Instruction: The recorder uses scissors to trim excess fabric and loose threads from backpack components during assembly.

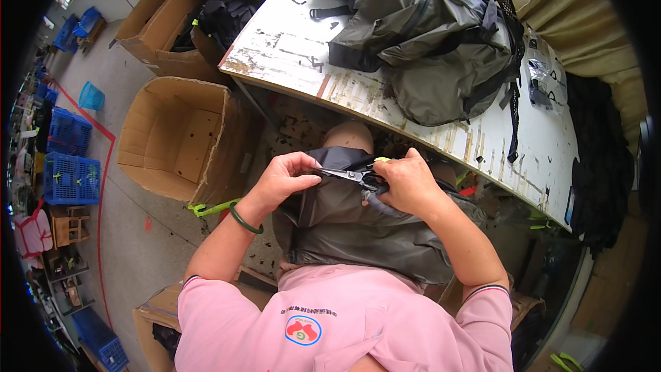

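Note:
Over my lap lies a thin dark grey fabric piece (358, 234), like the bag shells on the table. My right hand (412, 182) is wrapped round the handles of a pair of scissors (350, 175), with grey wrapping on one handle loop. The blades point left, toward my left hand (284, 182). Thumb and forefinger of that hand pinch together right at the blade tips, above the fabric; what is between them is too small to make out. A dark green bangle (242, 219) circles my left wrist.
Ahead stands a worn white table (275, 41) bearing grey bags (427, 41) with black straps and mesh. To the left is an open cardboard box (169, 89); another box (138, 27) behind it sits beside black pieces. Blue crates (71, 178) line the far left. Black material (599, 158) hangs at the table's right end.

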`<act>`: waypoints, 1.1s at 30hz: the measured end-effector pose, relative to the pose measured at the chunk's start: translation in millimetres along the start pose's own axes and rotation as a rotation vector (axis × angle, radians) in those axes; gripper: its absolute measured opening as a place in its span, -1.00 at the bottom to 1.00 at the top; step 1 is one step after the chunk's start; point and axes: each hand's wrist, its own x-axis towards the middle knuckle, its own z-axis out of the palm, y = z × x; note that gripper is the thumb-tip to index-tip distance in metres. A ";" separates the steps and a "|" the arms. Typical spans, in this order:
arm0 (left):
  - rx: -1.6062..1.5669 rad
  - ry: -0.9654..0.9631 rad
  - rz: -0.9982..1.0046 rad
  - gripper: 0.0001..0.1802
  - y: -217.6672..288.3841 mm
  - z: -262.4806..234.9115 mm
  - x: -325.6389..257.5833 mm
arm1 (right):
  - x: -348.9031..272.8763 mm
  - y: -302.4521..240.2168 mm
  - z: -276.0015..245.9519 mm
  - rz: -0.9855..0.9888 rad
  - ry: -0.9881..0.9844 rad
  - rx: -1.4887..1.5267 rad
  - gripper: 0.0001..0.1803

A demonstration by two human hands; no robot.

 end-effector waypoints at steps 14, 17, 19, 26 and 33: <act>-0.004 1.022 0.874 -0.66 171.6 -243.8 -236.0 | -49.6 133.4 -88.8 0.496 0.761 0.345 -0.48; 0.208 1.284 1.014 -0.68 208.5 -268.9 -281.6 | -48.3 177.1 -92.8 0.647 0.828 0.590 -0.48; 0.778 1.496 0.919 -0.72 211.1 -286.0 -277.2 | -46.1 221.7 -81.3 0.707 0.925 0.526 -0.45; 0.867 0.621 0.297 -0.71 154.9 -169.6 -55.5 | 1.9 266.7 -43.2 1.024 0.999 0.424 -0.32; 1.338 0.195 0.673 -0.19 108.9 -8.8 185.9 | 26.7 239.0 -72.1 0.814 1.274 0.567 -0.34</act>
